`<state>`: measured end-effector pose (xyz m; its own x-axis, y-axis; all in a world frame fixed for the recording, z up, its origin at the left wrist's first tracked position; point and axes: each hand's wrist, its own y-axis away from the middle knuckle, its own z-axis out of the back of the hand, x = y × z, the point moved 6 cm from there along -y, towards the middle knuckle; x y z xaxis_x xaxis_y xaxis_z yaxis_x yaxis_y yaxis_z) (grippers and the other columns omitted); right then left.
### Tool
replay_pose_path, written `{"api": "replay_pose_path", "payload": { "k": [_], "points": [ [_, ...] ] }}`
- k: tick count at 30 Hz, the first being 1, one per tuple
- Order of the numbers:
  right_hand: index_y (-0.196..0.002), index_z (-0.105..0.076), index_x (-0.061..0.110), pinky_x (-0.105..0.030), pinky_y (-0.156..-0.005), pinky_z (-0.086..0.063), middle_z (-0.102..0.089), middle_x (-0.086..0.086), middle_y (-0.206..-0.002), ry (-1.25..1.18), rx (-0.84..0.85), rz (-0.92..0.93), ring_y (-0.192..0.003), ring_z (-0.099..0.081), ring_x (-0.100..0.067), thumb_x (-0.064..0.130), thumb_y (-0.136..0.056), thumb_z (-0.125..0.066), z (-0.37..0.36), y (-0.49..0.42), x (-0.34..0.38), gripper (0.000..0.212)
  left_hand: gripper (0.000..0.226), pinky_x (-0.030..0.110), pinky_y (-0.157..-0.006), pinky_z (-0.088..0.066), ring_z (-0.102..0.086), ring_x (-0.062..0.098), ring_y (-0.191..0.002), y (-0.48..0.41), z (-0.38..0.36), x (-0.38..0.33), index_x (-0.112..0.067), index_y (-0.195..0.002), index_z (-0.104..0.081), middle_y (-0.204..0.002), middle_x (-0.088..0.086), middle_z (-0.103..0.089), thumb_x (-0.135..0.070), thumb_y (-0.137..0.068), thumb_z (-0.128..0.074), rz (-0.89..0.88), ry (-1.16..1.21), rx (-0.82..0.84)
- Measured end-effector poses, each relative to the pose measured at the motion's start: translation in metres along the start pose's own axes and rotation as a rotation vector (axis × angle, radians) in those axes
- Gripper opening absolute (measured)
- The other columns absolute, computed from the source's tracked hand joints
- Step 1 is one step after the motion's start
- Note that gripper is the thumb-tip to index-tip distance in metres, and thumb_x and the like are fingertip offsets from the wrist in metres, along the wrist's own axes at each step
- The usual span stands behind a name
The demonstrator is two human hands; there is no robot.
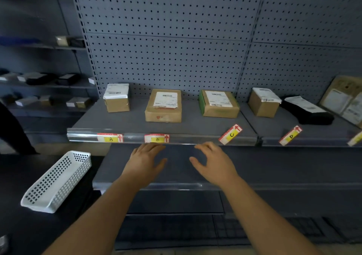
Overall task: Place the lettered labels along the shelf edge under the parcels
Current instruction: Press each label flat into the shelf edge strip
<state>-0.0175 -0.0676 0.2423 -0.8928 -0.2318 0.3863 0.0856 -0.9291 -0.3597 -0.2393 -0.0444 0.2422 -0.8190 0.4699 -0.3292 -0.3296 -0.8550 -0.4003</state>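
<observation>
Label A [110,138] and label B [157,138] sit in the clear strip along the shelf edge [82,136], each below a cardboard parcel [117,97] [163,106]. Label C [230,134] and label D [290,135] lie askew on the shelf top near the edge, in front of two more parcels [219,103] [264,102]. Another label [355,139] shows at the far right. My left hand [146,161] hovers just under label B, fingers straight and empty. My right hand [212,161] hangs beside it, fingers loosely spread, holding nothing.
A white perforated basket [58,180] stands tilted on a dark surface at the lower left. A black parcel [308,112] and a flat brown envelope [344,100] lie at the right. A lower shelf [274,168] runs beneath my hands. Pegboard backs the shelf.
</observation>
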Motion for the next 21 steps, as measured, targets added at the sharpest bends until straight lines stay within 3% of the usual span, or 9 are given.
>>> {"api": "replay_pose_path", "payload": {
  "k": [10,21],
  "points": [
    [-0.135,-0.052,0.025,-0.036,-0.095,-0.046,-0.051,0.005,-0.131,0.018,0.016,-0.018,-0.121,-0.047,-0.015,0.055,-0.090,-0.051,0.062,0.043,-0.087,0.054,0.044,0.042,-0.100,-0.034,-0.045,0.023,-0.122,-0.009,-0.051,-0.119,-0.022,-0.126,-0.055,-0.130,-0.001,-0.053,-0.045,-0.088,-0.052,0.011,0.047,0.033],
    [-0.136,-0.050,0.027,-0.041,-0.090,-0.048,-0.050,0.000,-0.128,0.067,-0.140,0.022,-0.119,-0.045,-0.019,0.042,-0.089,-0.058,0.092,-0.019,-0.129,0.050,0.038,0.045,-0.098,-0.039,-0.049,0.022,-0.115,-0.079,-0.085,-0.137,-0.022,-0.121,-0.058,-0.123,-0.001,-0.056,-0.040,-0.088,-0.055,-0.021,0.101,-0.005]
  ]
}}
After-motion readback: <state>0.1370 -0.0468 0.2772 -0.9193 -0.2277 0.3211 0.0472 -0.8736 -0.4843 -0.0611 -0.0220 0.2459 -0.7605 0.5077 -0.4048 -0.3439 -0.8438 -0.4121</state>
